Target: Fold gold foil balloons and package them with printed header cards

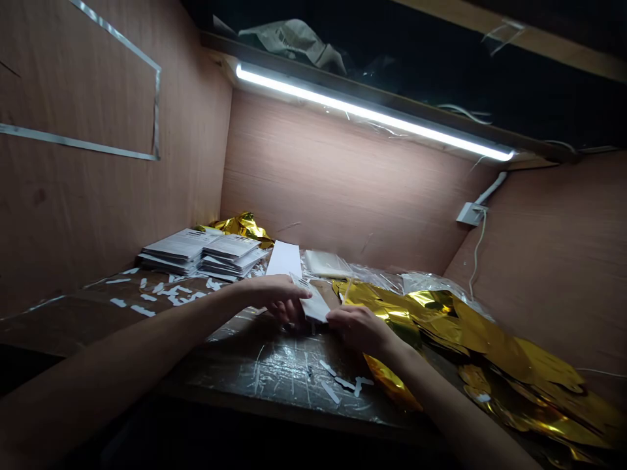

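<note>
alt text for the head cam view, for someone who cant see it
A left hand and a right hand hold a small white printed card above a scratched, shiny bench in a wood-walled booth under a strip light. Stacks of white printed cards sit back left, crumpled gold foil lies to the right, and white paper scraps litter the bench.

Here's the workbench (274, 372), scuffed and shiny, two stacks of white cards (198, 253) at the back, gold foil (490, 346) heaped on the right, and white paper scraps (147, 294) scattered across the top!
</note>
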Demonstrator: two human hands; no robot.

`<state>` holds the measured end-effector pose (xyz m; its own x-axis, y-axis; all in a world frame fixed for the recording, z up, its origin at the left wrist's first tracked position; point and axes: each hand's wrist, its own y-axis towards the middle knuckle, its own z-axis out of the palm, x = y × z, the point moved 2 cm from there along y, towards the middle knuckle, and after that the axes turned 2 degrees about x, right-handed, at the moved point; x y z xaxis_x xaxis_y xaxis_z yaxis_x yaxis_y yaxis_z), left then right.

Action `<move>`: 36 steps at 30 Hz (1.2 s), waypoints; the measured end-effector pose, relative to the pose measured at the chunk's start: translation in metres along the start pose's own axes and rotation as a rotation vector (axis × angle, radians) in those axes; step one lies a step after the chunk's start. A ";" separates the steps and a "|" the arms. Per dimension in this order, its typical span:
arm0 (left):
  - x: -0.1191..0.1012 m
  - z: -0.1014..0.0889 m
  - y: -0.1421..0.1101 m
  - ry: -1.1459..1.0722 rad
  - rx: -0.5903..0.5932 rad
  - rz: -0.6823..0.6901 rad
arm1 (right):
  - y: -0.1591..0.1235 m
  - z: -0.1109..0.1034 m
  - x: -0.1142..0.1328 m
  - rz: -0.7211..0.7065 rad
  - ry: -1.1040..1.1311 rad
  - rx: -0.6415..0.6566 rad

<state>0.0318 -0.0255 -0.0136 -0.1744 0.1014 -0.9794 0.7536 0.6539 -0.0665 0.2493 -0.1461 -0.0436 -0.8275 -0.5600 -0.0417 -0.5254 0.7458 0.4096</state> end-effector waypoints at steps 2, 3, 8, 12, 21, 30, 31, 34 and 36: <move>-0.013 0.002 -0.010 0.549 -0.174 0.145 | 0.003 -0.003 0.001 -0.002 0.030 0.047; -0.019 0.007 -0.016 0.729 -0.214 0.266 | 0.005 -0.005 0.003 -0.010 0.040 0.070; -0.015 0.043 -0.026 0.980 0.066 0.618 | 0.019 -0.014 0.006 0.039 0.109 0.147; 0.000 0.044 -0.016 0.951 0.046 0.553 | 0.026 -0.010 -0.009 0.205 0.298 0.147; 0.005 0.014 0.001 0.723 0.198 0.331 | 0.019 0.008 -0.044 0.283 0.620 0.200; 0.003 0.018 -0.006 0.872 0.140 0.446 | 0.009 0.000 -0.030 0.225 0.476 0.103; 0.005 0.022 -0.008 0.925 0.096 0.499 | 0.009 0.001 -0.028 0.232 0.464 0.096; 0.011 0.034 -0.015 1.099 0.032 0.627 | 0.014 0.000 -0.023 0.227 0.394 0.117; 0.014 0.040 -0.018 1.187 -0.025 0.695 | 0.020 -0.011 -0.015 0.212 0.278 0.164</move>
<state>0.0410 -0.0662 -0.0340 -0.2107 0.9757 -0.0599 0.8984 0.2174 0.3816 0.2530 -0.1269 -0.0251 -0.8473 -0.4472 0.2864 -0.3921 0.8906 0.2305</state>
